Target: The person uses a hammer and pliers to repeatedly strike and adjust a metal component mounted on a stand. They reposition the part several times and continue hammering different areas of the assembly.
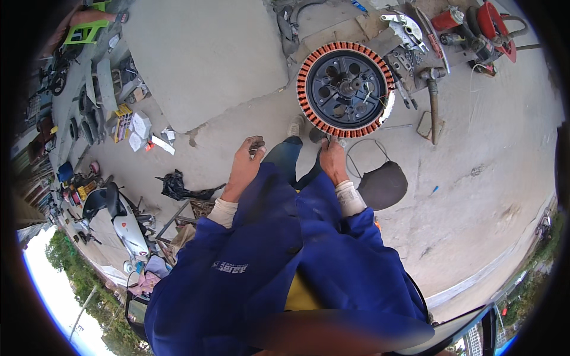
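Note:
A round hub motor stator (344, 89) lies face up ahead of me, right of centre. Orange-red copper windings ring its black spoked core, and a shaft rises from the middle. My right hand (333, 160) is at the stator's near rim, its fingers closed and pointing toward it. The rim and the hand's own back hide what the fingertips hold, if anything. My left hand (245, 166) hovers left of my legs, apart from the stator. Its darkened fingers are curled in, with nothing visible in them.
Right of the stator lie a hammer (433, 107), a silver metal bracket (405, 29) and a red machine (497, 32). A dark curved pad (383, 185) rests near my right hand. A black plastic bag (181, 185) and a white scooter (126, 222) are on the left.

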### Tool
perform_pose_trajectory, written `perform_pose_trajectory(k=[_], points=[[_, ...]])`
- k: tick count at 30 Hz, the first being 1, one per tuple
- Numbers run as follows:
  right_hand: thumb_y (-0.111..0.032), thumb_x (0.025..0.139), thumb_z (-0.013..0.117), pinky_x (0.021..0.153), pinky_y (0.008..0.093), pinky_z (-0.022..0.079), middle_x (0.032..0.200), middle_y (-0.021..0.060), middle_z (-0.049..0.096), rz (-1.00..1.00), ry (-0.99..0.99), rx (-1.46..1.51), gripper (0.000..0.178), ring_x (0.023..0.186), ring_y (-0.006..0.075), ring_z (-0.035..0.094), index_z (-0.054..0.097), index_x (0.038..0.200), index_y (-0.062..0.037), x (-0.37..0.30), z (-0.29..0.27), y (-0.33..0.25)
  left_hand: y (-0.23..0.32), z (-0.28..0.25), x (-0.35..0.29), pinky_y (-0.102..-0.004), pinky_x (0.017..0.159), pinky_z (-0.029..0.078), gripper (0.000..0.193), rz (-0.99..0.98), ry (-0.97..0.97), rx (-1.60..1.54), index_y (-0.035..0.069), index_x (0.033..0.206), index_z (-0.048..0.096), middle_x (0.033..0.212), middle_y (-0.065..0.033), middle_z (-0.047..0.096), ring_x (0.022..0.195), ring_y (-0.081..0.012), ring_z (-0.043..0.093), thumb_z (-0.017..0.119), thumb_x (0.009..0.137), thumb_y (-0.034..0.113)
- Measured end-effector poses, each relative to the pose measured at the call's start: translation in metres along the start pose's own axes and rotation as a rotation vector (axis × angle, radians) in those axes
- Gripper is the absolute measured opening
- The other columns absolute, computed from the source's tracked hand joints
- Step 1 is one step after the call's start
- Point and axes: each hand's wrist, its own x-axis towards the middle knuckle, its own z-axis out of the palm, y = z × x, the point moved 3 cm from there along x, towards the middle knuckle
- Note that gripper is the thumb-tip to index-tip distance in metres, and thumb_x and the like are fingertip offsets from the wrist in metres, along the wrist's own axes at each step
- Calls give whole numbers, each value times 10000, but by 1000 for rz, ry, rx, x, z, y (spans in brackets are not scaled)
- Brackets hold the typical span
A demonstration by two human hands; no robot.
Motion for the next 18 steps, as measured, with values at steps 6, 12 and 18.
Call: perform_pose_trajectory(k=[6, 12, 18], points=[[-270, 984, 596, 749, 565, 554, 972, 246, 737, -223, -1, -541, 259, 873, 458, 710, 697, 1045, -40, 21, -36, -5, -11, 25, -3, -413, 948, 553, 331, -4, -151, 69, -20, 1250, 650, 1167, -209, 731, 1078, -350, 717, 680, 974, 161], [-147, 900, 601, 1038, 551, 467, 1264, 199, 707, -507, 164, -486, 352, 1162, 436, 643, 710, 1226, -68, 45, -42, -17, -19, 40, 0, -456, 994, 527, 341, 87, -144, 194, -9, 1230, 658, 1180, -222, 711, 1129, -399, 671, 693, 965, 203], [-399, 1057, 519, 1067, 556, 448, 1338, 220, 668, -43, -395, -643, 472, 1228, 432, 619, 622, 1400, -94, 58, -18, 19, -29, 37, -2, -474, 982, 521, 315, 64, -79, 199, -2, 1207, 656, 1148, -217, 707, 1111, -408, 661, 699, 957, 185]])
